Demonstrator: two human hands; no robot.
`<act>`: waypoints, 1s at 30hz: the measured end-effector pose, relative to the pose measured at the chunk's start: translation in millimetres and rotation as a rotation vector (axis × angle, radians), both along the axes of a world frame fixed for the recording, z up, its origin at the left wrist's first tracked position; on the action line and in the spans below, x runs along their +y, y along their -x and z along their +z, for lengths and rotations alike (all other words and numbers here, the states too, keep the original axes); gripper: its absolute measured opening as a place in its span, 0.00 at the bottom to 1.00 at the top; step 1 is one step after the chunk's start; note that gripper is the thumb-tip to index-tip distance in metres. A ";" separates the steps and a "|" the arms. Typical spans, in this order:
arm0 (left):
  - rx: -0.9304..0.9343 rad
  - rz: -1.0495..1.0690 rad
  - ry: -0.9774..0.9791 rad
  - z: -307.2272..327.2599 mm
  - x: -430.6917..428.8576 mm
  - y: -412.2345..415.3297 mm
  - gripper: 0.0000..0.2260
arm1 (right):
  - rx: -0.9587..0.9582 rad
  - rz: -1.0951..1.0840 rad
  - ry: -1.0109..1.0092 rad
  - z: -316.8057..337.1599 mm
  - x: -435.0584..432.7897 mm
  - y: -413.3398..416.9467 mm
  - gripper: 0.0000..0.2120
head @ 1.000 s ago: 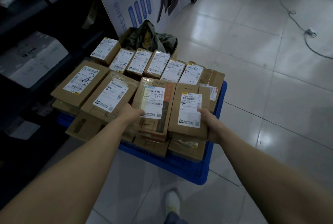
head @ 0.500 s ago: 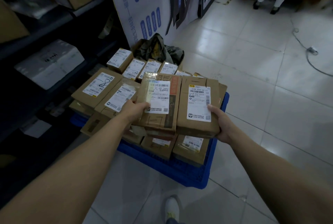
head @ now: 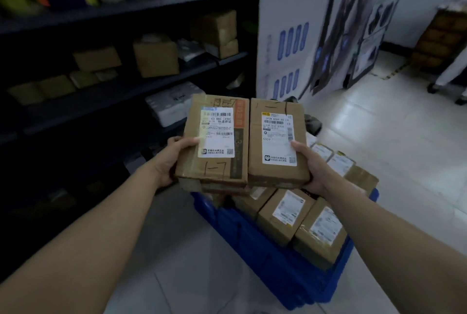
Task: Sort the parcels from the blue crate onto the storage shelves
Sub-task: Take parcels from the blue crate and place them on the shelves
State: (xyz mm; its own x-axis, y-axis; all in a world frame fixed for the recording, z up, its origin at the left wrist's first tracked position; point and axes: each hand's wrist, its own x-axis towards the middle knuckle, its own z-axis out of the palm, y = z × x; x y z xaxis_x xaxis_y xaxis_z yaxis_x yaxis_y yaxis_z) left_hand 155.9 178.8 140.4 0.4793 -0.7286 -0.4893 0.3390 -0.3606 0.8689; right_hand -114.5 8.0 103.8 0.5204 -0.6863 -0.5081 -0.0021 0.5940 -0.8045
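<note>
I hold two brown cardboard parcels side by side in the air above the blue crate (head: 273, 263). My left hand (head: 171, 159) grips the left parcel (head: 214, 162), which has an orange stripe, a white label and "1-7" written on it; another parcel seems stacked under it. My right hand (head: 313, 167) grips the right parcel (head: 275, 174), thumb on its white label. Several more labelled parcels (head: 288, 215) lie in the crate below and to the right. The dark storage shelves (head: 121, 91) stand to the left.
The shelves hold cardboard boxes (head: 155, 57), a white package (head: 174, 104) and coloured items on top. A white printed board (head: 316, 30) leans behind the crate. Pale tiled floor (head: 394, 121) spreads to the right, where a person's legs show at the far edge.
Both hands have lifted the two parcels up out of the crate and toward the left. The view has swung up and left, bringing the shelves into sight.
</note>
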 end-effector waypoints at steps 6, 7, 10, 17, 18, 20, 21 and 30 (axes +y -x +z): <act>0.019 0.240 0.083 28.0 152.4 -66.8 0.35 | 0.002 0.226 0.061 27.9 77.8 -122.0 0.15; 0.020 0.275 0.092 31.6 180.1 -75.1 0.29 | 0.009 0.276 0.073 32.2 94.7 -144.5 0.16; 0.034 0.389 0.113 39.7 262.6 -90.4 0.12 | 0.032 0.422 0.100 35.0 145.6 -209.0 0.24; 0.004 0.797 0.120 44.5 434.3 -72.9 0.18 | -0.052 0.845 0.115 43.2 276.3 -319.7 0.40; -0.008 0.843 0.123 45.1 453.0 -64.0 0.17 | -0.069 0.904 0.126 44.6 293.3 -331.2 0.39; -0.034 0.928 0.110 46.3 488.0 -43.0 0.16 | -0.097 1.000 0.124 48.4 327.6 -351.7 0.32; -0.053 0.975 0.099 46.8 504.4 -30.7 0.15 | -0.113 1.054 0.110 50.4 345.1 -361.1 0.32; -0.072 1.484 0.114 33.8 601.7 105.7 0.12 | -0.157 1.542 0.152 38.7 497.1 -379.0 0.34</act>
